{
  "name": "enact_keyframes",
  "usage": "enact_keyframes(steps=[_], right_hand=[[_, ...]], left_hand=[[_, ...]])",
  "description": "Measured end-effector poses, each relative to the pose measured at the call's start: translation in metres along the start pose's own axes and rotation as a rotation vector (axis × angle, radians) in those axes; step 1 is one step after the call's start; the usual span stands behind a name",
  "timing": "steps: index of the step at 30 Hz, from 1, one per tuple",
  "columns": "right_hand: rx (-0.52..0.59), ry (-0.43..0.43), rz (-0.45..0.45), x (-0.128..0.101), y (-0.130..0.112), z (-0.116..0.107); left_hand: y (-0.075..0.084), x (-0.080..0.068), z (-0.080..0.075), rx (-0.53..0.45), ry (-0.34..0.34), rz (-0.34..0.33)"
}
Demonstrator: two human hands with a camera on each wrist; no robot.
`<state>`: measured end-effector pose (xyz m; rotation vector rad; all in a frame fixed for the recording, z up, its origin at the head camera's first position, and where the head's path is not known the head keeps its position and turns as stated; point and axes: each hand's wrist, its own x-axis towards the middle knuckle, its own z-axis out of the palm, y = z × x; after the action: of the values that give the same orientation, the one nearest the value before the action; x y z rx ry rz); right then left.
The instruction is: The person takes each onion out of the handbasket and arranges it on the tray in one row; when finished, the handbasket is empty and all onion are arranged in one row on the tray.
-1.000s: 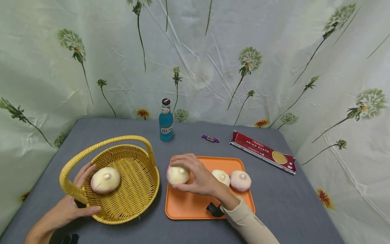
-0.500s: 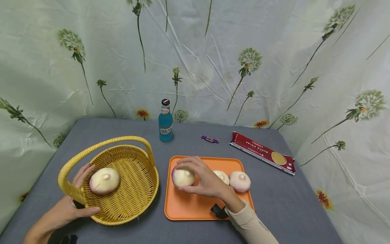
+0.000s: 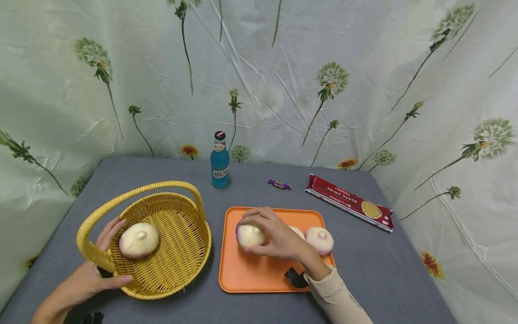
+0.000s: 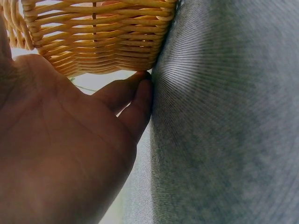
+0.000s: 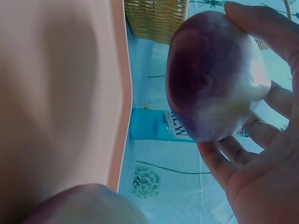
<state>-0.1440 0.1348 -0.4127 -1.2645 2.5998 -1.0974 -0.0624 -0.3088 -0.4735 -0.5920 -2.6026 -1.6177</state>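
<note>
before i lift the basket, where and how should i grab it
Probably grip the basket by the top of its arched handle, from above: the arch rises uncovered above the rim, while the left hand occupies the left side.

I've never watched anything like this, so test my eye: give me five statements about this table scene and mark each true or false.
1. The right hand holds a round vegetable. True.
2. Three vegetables lie in the wicker basket. False: a single vegetable lies in the wicker basket.
3. The blue bottle stands upright on the table. True.
4. The spaghetti packet lies on the orange tray. False: the spaghetti packet lies on the table, off the orange tray.
5. The left hand touches the wicker basket. True.
</note>
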Motion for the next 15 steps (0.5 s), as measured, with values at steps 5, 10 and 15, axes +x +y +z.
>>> enact_keyframes(steps=[5, 10, 15], right_hand=[[-0.026, -0.032, 0.021, -0.0007, 0.0027, -0.0014], [-0.064, -0.082, 0.048, -0.0011, 0.0056, -0.0008], [-0.085, -0.128, 0.084, -0.0024, 0.0067, 0.0]], left_hand=[[0.0006, 0.0012, 0.0002, -0.011, 0.0, 0.02], [0.0009, 0.0025, 0.0006, 0.005, 0.009, 0.041], [0.001, 0.0016, 0.0006, 0.007, 0.004, 0.036]])
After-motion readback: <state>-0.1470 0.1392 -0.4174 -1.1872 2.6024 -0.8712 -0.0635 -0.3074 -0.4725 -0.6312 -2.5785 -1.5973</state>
